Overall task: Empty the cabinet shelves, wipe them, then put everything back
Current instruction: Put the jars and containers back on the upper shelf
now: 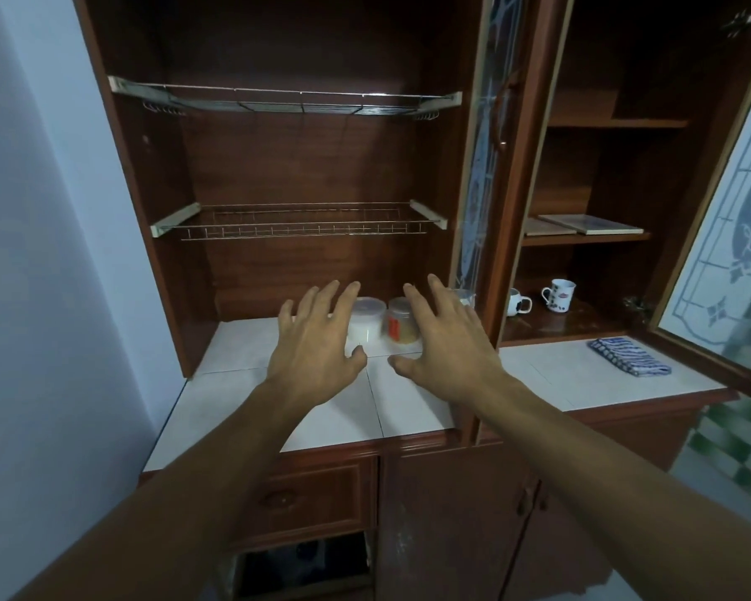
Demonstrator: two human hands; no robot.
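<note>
The left hand [317,340] and right hand [447,344], fingers spread and holding nothing, hover above the tiled tabletop [235,349]. Just beyond stand two upright jars: white jar [367,327] nearer the left fingers, amber jar [402,327] nearer the right. Wire racks [300,223] hang behind, higher.

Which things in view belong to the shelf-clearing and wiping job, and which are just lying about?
Job: left hand and right hand, both open; white-lidded jar; orange-labelled jar; patterned mug; white mug; flat boards; striped cloth.
Just there: upper wire rack; lower wire rack; glass door.
</note>
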